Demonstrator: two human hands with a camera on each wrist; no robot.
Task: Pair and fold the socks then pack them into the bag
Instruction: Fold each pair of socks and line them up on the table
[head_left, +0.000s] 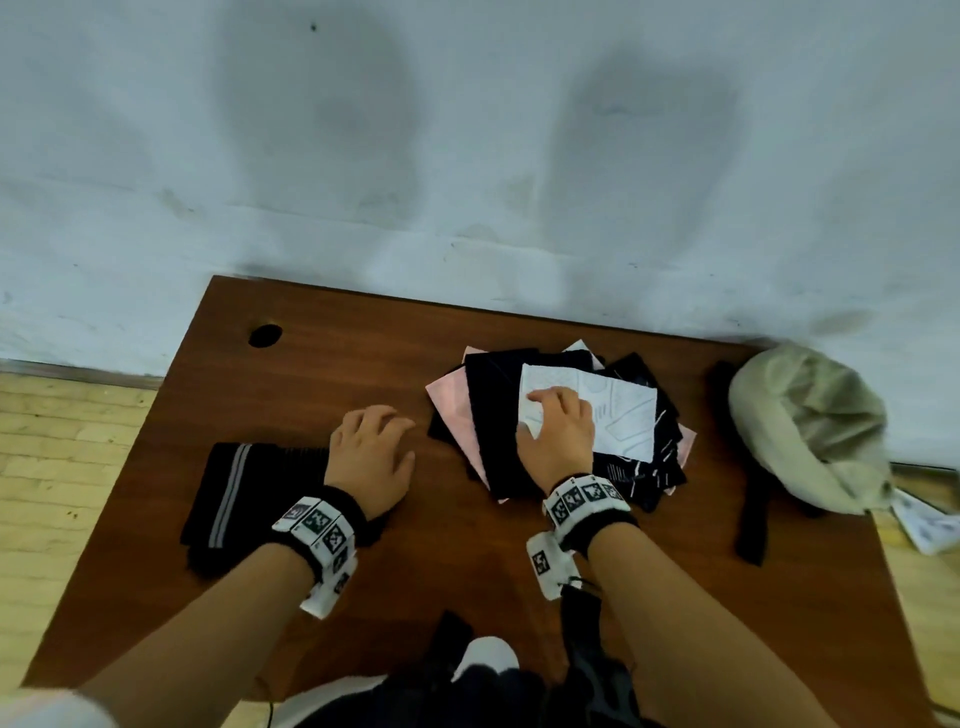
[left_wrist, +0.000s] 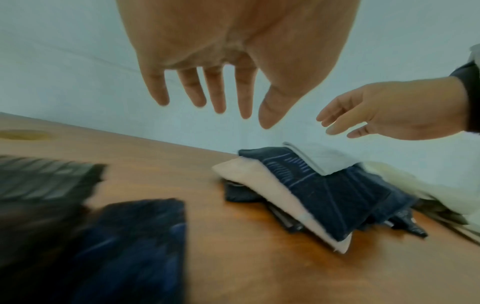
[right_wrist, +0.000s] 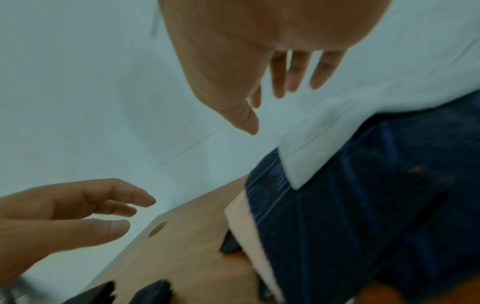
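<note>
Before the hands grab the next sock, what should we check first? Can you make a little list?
1. Left hand free: ok, fingers straight, holding nothing.
2. Right hand free: ok, open over the pile.
3. White patterned folded sock on top of the pile of dark and pink socks: ok.
4. Black sock with grey stripe lies apart on the brown wooden table: ok.
5. Beige cloth bag within reach: ok.
6. Bag mouth open: cannot tell.

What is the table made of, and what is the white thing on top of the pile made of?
The table looks like reddish-brown wood or wood-look board, smooth with a faint sheen and fine grain. The white sock atop the pile seems soft knitted cloth: matte, with raised woven patterns and a thick folded edge.
</note>
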